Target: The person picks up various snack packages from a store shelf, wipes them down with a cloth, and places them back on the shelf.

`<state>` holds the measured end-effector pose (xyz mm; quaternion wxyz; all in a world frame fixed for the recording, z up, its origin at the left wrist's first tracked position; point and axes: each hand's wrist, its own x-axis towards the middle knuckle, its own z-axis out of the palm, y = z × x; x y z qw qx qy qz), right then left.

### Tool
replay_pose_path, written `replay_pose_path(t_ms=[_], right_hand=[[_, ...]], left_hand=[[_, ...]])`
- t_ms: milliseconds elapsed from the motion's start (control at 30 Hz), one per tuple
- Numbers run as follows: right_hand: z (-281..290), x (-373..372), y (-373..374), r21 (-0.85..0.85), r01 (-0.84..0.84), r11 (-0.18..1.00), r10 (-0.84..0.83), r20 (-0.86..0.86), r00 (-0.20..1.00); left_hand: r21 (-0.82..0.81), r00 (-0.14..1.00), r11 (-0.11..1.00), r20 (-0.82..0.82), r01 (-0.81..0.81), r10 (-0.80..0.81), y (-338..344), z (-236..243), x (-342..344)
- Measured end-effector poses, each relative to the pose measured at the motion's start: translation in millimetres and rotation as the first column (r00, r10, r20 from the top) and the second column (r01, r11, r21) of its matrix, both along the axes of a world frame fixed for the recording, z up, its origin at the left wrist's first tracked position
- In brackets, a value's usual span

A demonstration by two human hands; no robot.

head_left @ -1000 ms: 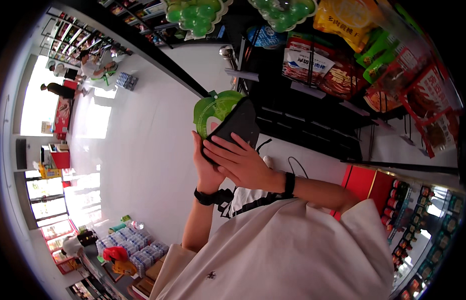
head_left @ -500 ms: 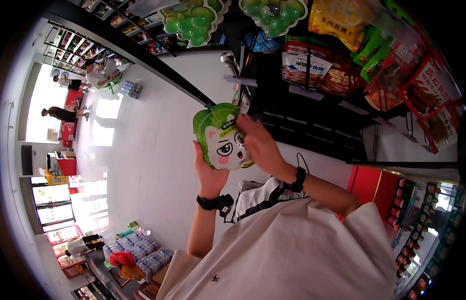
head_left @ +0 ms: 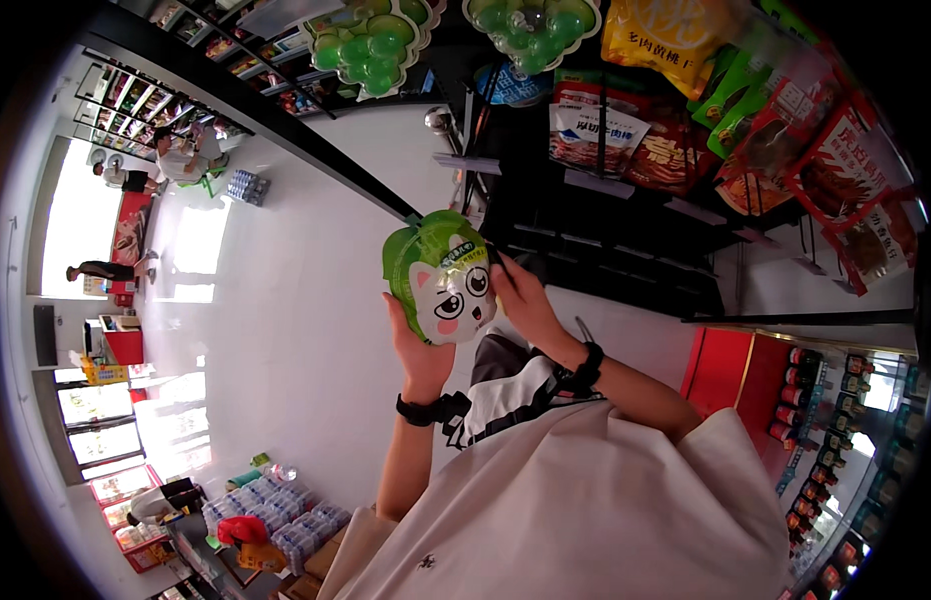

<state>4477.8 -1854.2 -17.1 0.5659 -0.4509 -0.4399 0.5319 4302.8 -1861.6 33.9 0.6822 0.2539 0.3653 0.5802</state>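
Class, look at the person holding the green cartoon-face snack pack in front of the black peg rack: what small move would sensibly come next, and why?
Probably lift the green snack pack up toward a peg on the black rack. Both hands hold it: the left hand supports it from below and the right hand grips its side. It is held facing the camera just beside the rack, where other snack bags already hang, so a short rise seems likely.

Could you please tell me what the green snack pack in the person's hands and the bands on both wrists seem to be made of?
The green snack pack looks like glossy plastic film: light glints off its printed cartoon face and the surface is slightly crinkled. The left wrist band and right wrist band are matt black, perhaps rubber or silicone; too small to be sure.
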Motion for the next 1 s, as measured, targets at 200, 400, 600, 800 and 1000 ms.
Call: replay_pose_path(t_ms=[200, 400, 600, 800, 1000], right_hand=[[-6, 5, -2, -0.060, -0.006, 0.998, 0.006, -0.004, 1.000], [-12, 0, -1, 0.059, 0.108, 0.992, -0.121, 0.308, 0.944], [-11, 10, 10, 0.073, 0.173, 0.982, -0.187, 0.485, 0.855], [-12, 19, 30, -0.166, 0.178, 0.970, -0.065, 0.529, 0.846], [-29, 1, 63, -0.038, 0.106, 0.994, -0.081, 0.411, 0.908]], left_hand=[[-0.114, 0.989, 0.993, 0.145, 0.027, -0.011, 12, 2, 5], [-0.013, 0.976, 0.996, -0.200, -0.084, 0.080, 15, -17, 8], [0.078, 0.810, 0.991, -0.572, -0.106, 0.131, 18, -82, -6], [0.004, 0.751, 0.991, -0.653, 0.135, -0.100, 50, -88, -32], [0.267, 0.404, 0.794, -0.914, 0.546, 0.030, 82, -82, 33]])
